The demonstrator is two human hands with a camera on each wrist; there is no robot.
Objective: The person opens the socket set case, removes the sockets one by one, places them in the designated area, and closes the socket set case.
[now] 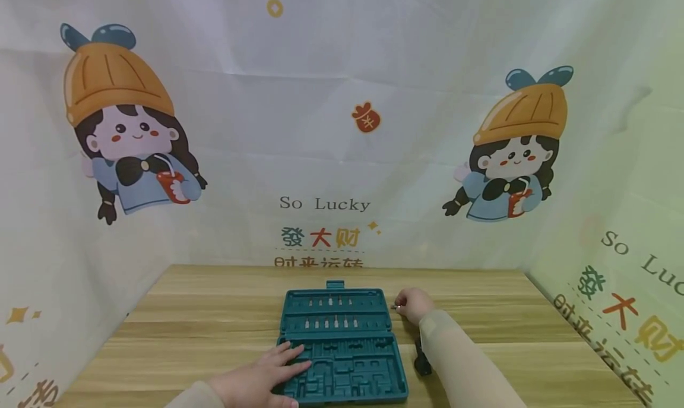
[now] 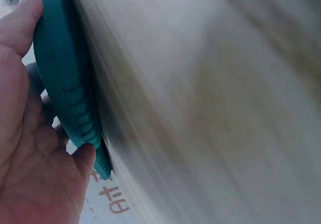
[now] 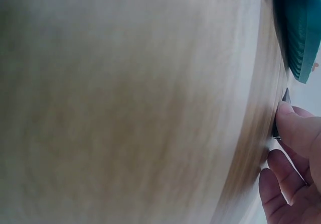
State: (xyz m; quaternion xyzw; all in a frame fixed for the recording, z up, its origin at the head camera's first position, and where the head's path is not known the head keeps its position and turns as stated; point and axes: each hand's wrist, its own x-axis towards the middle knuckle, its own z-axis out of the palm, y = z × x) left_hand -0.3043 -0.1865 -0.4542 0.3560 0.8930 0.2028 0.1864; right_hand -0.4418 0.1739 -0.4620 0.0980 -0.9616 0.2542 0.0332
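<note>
A teal plastic case (image 1: 342, 335) lies unfolded on the wooden table. Small metal screwdriver bits (image 1: 327, 323) stand in two rows in its far half, while the near half shows moulded recesses. My left hand (image 1: 267, 372) rests on the near half's left edge with its fingers spread; the left wrist view shows that hand (image 2: 45, 133) against the case's side wall (image 2: 65, 73). Just right of the far half, my right hand (image 1: 415, 305) pinches a small metal bit (image 1: 395, 306) between thumb and finger. The same bit (image 3: 286, 96) shows dark and pointed in the right wrist view.
A black object (image 1: 422, 360) lies right of the case, partly hidden by the right sleeve (image 1: 465, 360); its kind is unclear. Behind the wooden table (image 1: 224, 295) hangs a printed cloth (image 1: 320, 129), which also covers both sides.
</note>
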